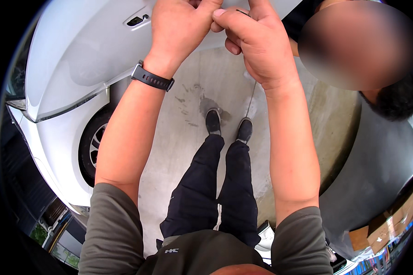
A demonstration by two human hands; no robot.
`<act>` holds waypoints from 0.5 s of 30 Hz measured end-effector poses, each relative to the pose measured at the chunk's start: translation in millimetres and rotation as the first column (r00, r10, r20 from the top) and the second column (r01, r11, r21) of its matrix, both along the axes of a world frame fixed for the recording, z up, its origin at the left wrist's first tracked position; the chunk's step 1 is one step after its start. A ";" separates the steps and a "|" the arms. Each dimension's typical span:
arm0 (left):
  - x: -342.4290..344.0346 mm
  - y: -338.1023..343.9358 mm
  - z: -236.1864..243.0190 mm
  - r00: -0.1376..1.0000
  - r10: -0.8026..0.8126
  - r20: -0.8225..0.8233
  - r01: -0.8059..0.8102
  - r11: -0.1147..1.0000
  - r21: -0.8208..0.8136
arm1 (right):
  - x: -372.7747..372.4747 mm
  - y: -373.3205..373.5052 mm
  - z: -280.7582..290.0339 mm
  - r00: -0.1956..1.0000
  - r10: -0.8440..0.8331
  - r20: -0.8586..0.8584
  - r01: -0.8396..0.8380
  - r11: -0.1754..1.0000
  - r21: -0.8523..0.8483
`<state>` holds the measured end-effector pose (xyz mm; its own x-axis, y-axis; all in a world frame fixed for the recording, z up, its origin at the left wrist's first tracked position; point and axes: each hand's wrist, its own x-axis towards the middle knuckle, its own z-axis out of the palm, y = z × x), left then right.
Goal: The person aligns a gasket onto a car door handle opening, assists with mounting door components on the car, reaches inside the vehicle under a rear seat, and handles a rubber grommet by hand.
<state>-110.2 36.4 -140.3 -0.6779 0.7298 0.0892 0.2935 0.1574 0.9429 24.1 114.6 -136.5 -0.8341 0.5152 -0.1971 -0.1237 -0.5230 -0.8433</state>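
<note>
Two hands meet at 12 o'clock, probably to steady each other. Left hand (178, 28): state of grip cannot be told, fingers cropped. Right hand (265, 47): grip narrow, thumb bent in, seemingly on a thin dark strip (243, 13), also at 12. Watch (154, 79) circles the left wrist. Pale car (71, 55) with wheel (92, 145), 9 to 11 o'clock. Person (360, 48), 2 o'clock. Grey panel (371, 169), 3 to 4 o'clock. Carton (384, 233), 4 o'clock. Shirt (202, 254), 6 o'clock, bears one small pale logo; no other writing is legible.
</note>
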 end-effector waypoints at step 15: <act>3.7 -1.5 -5.1 0.999 -0.002 0.035 0.000 0.999 0.043 | -3.9 0.0 -23.2 1.000 0.027 -0.015 -0.027 0.999 0.034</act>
<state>-106.5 34.9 -145.4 -0.6804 0.7264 0.0966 0.2599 0.1160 0.9586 20.2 114.6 -159.7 -0.8506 0.4985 -0.1671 -0.1231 -0.4979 -0.8584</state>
